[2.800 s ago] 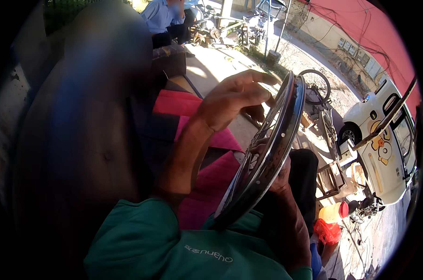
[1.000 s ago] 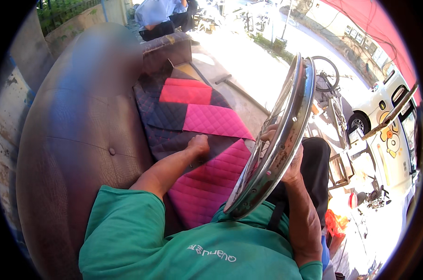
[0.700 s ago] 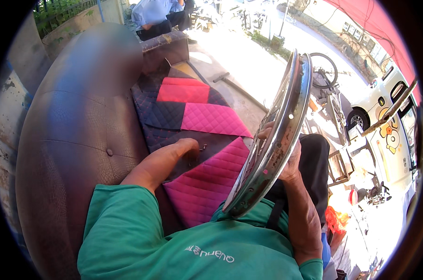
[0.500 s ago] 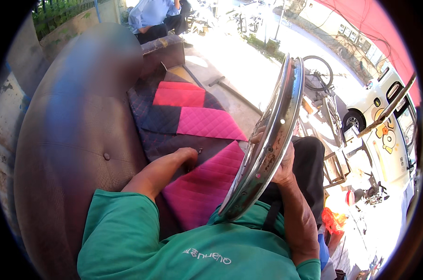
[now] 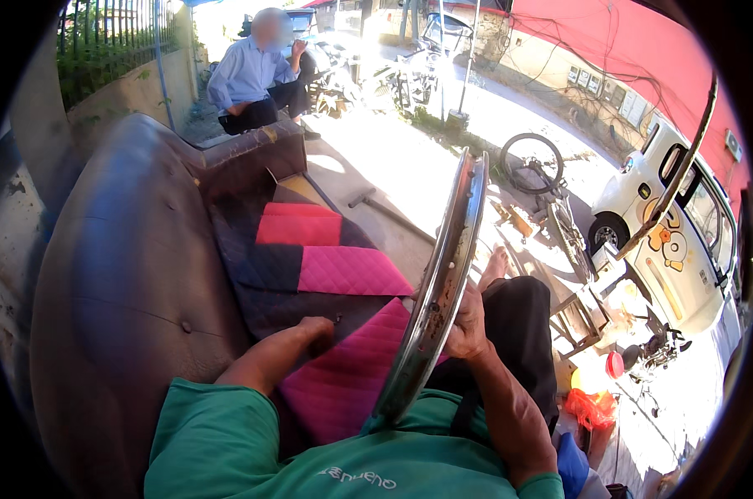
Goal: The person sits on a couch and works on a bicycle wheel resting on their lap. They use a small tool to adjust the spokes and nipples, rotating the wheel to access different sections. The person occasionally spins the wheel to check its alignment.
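My right hand point(image 5: 466, 324) grips an upright bicycle wheel rim point(image 5: 449, 258), rusty in patches and seen nearly edge-on, its lower part against my green shirt. My left hand point(image 5: 314, 333) is low on the quilted dark, red and pink pad point(image 5: 351, 270) to the left of the wheel, its fingers curled downward and mostly hidden. Beside those fingers lies a tiny metal piece point(image 5: 338, 318), too small to name; whatever is inside the hand I cannot make out. A brown padded sofa back point(image 5: 118, 283) rises along my left side.
A person in a light shirt point(image 5: 251, 79) sits beyond the sofa. A bare foot point(image 5: 497, 262), metal bar point(image 5: 393, 216), bicycle with raised wheel point(image 5: 533, 162), wooden frame point(image 5: 582, 328) and red plastic bag point(image 5: 592, 409) lie ahead and right. A white van point(image 5: 684, 258) stands farther right.
My left hand has come down from the wheel onto the pad. The wheel has shifted left in view, and the head view has tilted, showing more of the seated person and street.
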